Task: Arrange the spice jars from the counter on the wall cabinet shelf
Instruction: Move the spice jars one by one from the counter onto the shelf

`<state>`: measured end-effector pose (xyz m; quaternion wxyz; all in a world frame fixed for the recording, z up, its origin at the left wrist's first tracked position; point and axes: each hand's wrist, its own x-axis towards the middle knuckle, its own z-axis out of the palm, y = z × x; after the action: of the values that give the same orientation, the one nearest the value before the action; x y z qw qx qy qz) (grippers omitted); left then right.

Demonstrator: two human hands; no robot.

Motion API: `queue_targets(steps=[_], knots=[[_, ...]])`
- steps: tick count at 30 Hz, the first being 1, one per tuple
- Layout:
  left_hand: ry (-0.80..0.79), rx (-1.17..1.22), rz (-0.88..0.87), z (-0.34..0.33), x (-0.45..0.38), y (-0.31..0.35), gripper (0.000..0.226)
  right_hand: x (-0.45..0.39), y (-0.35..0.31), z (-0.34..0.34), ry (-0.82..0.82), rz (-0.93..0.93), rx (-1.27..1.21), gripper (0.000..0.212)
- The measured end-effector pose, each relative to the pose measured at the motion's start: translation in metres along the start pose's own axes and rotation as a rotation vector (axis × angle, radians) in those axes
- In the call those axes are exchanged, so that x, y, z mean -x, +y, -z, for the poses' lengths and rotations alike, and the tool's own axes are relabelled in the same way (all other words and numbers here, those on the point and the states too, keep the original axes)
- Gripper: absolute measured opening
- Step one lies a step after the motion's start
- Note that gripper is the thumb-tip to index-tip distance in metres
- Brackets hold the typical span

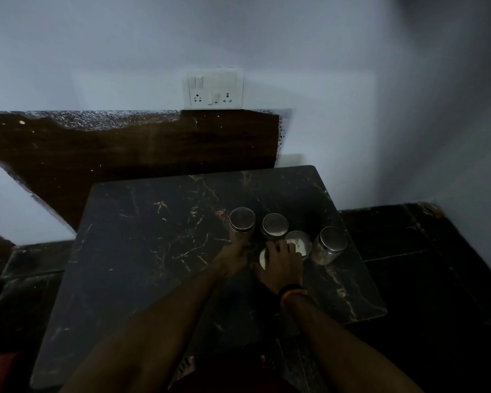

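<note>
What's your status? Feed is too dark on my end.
Left hand wrapped around leftmost jar. Right hand over nearest jar, grip unclear. Five jars on counter. Nothing blocking.

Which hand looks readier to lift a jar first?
Left, probably: the left hand already wraps the base of the leftmost jar, while the right hand only rests atop a jar lid.

The worktop [142,251] is a dark marble-look slab with pale gold veining, rounded corners, sitting just off the wall. All the stuff on it is bunched near the right side: glass jars with shiny metal lids. One jar [241,222] sits at the back left of the bunch, another [275,226] just beside it, a third [328,245] furthest right. Two more lids [298,241] between them look whitish, partly hidden.
</note>
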<state>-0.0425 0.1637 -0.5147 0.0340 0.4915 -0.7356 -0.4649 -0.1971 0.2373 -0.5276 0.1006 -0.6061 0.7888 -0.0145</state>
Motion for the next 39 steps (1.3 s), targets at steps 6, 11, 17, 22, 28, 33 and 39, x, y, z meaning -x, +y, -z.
queue_targets(steps=[6, 11, 17, 22, 28, 33, 39], knots=[[-0.012, 0.068, 0.049, -0.001, 0.0, -0.006, 0.043, 0.0, -0.002, -0.007, -0.062, -0.005, 0.001, 0.079], [0.007, 0.131, 0.08, -0.001, 0.002, -0.009, 0.036, -0.005, -0.007, -0.003, -0.095, -0.001, -0.032, 0.07], [0.036, 0.296, 0.154, -0.003, 0.006, -0.011, 0.035, -0.006, -0.015, 0.011, -0.104, -0.025, -0.156, 0.062], [0.098, 0.63, 0.266, -0.003, 0.018, -0.012, 0.024, -0.013, -0.02, 0.039, -0.044, 0.053, -0.434, 0.067], [0.006, 1.17, 0.355, 0.009, 0.03, -0.001, 0.056, -0.028, -0.022, 0.091, -0.109, 0.259, -0.697, 0.071], [0.008, 1.567, 0.178, 0.03, 0.035, 0.016, 0.057, -0.039, -0.024, 0.134, -0.204, 0.336, -0.889, 0.077], [0.028, 1.675, -0.028, 0.054, 0.045, 0.033, 0.052, -0.047, -0.025, 0.165, -0.146, 0.402, -1.196, 0.073]])
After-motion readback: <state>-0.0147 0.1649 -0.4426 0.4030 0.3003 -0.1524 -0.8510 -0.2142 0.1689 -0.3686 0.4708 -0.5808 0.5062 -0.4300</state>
